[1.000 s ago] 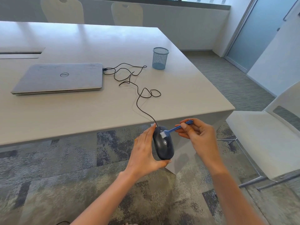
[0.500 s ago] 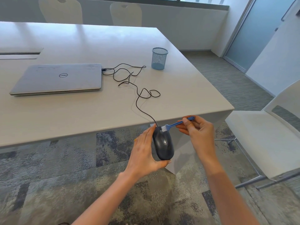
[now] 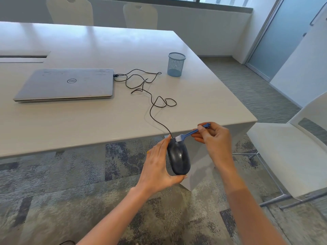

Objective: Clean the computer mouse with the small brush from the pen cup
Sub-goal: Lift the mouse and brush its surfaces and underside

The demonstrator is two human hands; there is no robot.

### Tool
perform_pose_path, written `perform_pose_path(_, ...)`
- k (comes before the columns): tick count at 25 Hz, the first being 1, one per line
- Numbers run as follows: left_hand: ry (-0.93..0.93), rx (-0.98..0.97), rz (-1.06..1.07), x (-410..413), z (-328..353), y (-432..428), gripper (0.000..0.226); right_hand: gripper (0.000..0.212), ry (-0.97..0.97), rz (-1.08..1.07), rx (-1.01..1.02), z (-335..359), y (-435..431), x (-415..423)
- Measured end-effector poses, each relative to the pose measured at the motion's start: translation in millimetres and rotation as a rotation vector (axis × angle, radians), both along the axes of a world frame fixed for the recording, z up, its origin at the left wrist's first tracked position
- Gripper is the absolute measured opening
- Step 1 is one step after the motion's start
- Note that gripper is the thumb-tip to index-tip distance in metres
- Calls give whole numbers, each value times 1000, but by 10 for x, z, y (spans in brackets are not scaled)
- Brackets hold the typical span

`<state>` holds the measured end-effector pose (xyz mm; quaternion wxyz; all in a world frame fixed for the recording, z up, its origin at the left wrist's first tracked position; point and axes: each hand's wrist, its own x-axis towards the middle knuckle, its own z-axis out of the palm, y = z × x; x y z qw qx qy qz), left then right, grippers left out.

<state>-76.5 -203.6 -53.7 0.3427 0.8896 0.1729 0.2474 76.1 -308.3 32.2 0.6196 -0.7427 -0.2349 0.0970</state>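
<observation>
My left hand point(image 3: 158, 167) grips a black wired computer mouse point(image 3: 179, 158), held in the air just off the table's near edge, buttons facing up. My right hand point(image 3: 215, 141) pinches the handle of a small blue brush point(image 3: 192, 133) with white bristles. The bristles rest on the mouse's front end, where the black cable point(image 3: 151, 103) comes out. The cable runs in loops across the table to a shut grey laptop point(image 3: 67, 84). A blue mesh pen cup point(image 3: 176, 64) stands upright behind the cable, with nothing showing inside it.
The white table point(image 3: 88, 121) fills the upper left; its near right corner is close to my right hand. A white chair point(image 3: 290, 152) stands at the right on the patterned carpet. Two more chairs stand at the far side of the table.
The brush has swept from the mouse's middle, near the wheel, up to its front end by the cable. My left hand has kept the mouse still.
</observation>
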Motion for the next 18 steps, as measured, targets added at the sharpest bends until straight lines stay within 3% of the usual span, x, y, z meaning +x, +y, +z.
perform_pose_path(3, 4, -5, 5, -28, -18, 14, 123, 18, -39, -58, -18, 34, -91, 99)
perform_pose_path(8, -5, -11, 10, -5, -15, 7, 122, 12, 76, 64, 96, 21, -3, -23)
perform_pose_path(14, 8, -15, 13, -45, -24, 29, 122, 14, -6, -27, -22, -12, -172, 120)
perform_pose_path(18, 11, -29, 20, -50, -5, 19, 120, 14, -43, 174, 46, 35, -195, 36)
